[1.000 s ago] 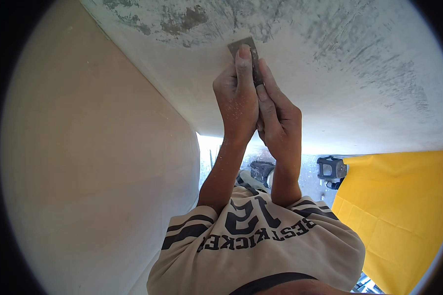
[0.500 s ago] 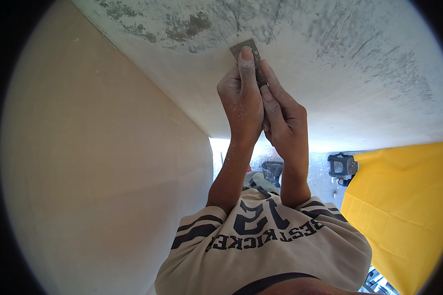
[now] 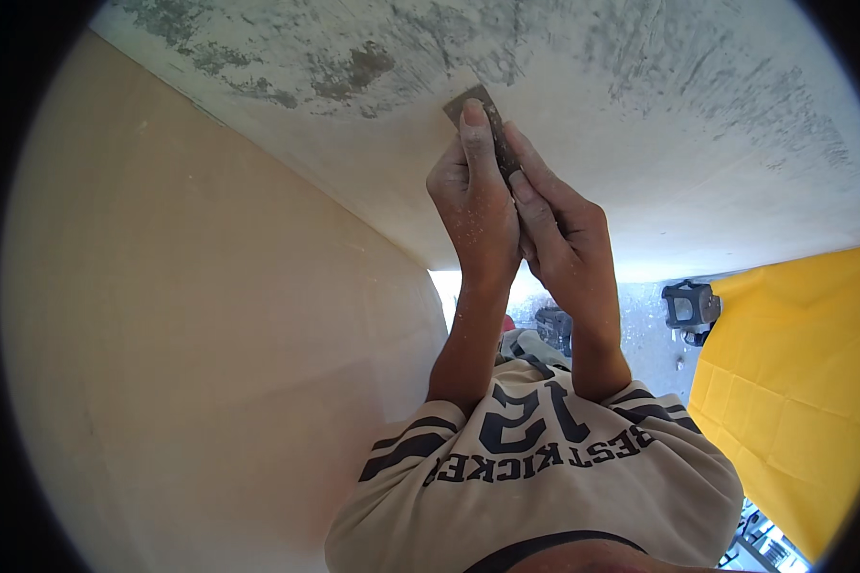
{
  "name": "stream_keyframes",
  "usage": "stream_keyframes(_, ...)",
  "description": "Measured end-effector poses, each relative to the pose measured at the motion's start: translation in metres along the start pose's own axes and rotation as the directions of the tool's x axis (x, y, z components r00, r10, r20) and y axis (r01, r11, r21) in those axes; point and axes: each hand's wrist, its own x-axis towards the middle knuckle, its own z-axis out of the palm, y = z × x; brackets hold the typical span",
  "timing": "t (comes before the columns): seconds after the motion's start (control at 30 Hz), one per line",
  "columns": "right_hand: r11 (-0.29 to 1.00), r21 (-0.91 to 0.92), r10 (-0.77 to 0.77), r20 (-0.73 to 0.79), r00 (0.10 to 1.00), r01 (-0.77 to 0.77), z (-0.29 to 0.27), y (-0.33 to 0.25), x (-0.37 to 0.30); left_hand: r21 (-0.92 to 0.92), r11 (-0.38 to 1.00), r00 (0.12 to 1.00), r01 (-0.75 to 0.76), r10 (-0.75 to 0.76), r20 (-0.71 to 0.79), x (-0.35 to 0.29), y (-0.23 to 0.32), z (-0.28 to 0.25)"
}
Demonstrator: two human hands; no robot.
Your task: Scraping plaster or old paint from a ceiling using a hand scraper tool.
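Both hands closed on it, you've got one dark flat block (image 3: 500, 139) pinned between fingers and thumbs, right at the centre of our clock. Your left hand (image 3: 484, 210) sits at six, thumb laid along the block's face and aimed at twelve. Your right hand (image 3: 575, 231) comes in at five, thumb by the near end, index finger stretched up along the side; the fingers behind are hidden. Two forearms (image 3: 473, 334) rise out of one pale shirt (image 3: 554, 501) at six, dark stripes on its sleeves. And the block is right up by a pale surface (image 3: 659, 205), contact too hard to make out! Brown patch (image 3: 365, 67) at ten, grey streaks (image 3: 769, 110) around three. One plain wall (image 3: 210, 334) fills eight. Out at four, one yellow sheet (image 3: 793, 372), one boxy dark frame (image 3: 706, 305) beside it; one dark object (image 3: 554, 328) at five, contents of either unclear.
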Motion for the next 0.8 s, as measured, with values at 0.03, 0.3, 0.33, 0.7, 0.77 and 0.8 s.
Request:
stream_keyframes(0.03, 1.000, 0.002, -0.002, -0.009, 1.000, 0.002, 0.000, 0.003, 0.000, -0.018, 1.000, 1.000, -0.001, 0.002, 0.013, 0.001, 0.000, 0.001)
stream_keyframes(0.3, 0.993, -0.025, -0.116, -0.027, 0.993, 0.115, -0.001, 0.007, 0.007, 0.050, 0.997, 0.996, -0.051, 0.055, -0.066, 0.001, 0.002, 0.012)
stream_keyframes(0.33, 0.993, -0.019, -0.120, -0.030, 0.992, 0.120, -0.002, 0.007, 0.007, 0.083, 0.995, 0.995, -0.058, 0.064, -0.080, 0.001, 0.001, 0.012)
stream_keyframes(0.7, 0.993, -0.050, -0.108, -0.027, 0.994, 0.107, 0.001, 0.000, 0.009, -0.031, 0.999, 0.999, -0.011, 0.010, -0.044, 0.004, 0.008, 0.012)
stream_keyframes(0.77, 0.987, -0.089, -0.138, -0.040, 0.990, 0.134, 0.000, 0.006, 0.008, 0.016, 1.000, 0.999, -0.012, 0.013, -0.038, 0.002, 0.008, 0.011)
stream_keyframes(0.8, 0.978, -0.131, -0.170, -0.053, 0.984, 0.162, 0.000, 0.008, 0.008, 0.060, 0.998, 0.999, -0.014, 0.016, -0.029, 0.001, 0.008, 0.011)
